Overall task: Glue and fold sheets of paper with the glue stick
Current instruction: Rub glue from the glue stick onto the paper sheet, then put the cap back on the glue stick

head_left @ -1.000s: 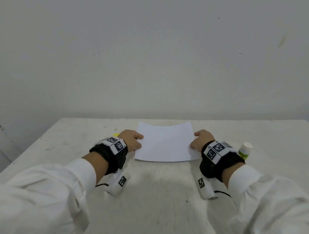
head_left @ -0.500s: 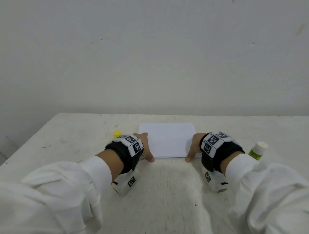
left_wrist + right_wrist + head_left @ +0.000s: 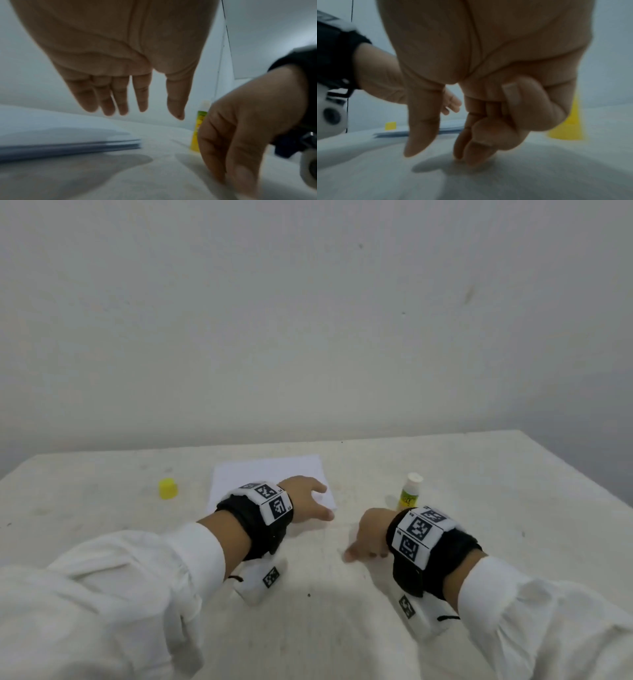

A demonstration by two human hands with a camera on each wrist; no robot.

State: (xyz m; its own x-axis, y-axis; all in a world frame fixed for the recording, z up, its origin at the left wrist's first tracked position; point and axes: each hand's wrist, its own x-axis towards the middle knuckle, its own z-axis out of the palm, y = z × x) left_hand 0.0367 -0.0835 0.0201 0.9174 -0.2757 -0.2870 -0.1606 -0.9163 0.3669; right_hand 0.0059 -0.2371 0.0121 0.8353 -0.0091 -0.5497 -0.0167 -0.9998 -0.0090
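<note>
Your right hand [image 3: 368,534], fingers loosely curled and holding nothing, is the nearer one to the glue stick [image 3: 409,491], which stands upright on the counter [image 3: 513,508] just above it in the frame, while your left hand [image 3: 305,501] hovers flat over the folded paper [image 3: 267,474] at centre

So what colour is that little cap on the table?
Yellow cap, clearest in the head view.

Left hand [image 3: 305,501] over folded paper [image 3: 267,477]; glue stick [image 3: 409,491] upright beyond right hand [image 3: 370,534].
</note>
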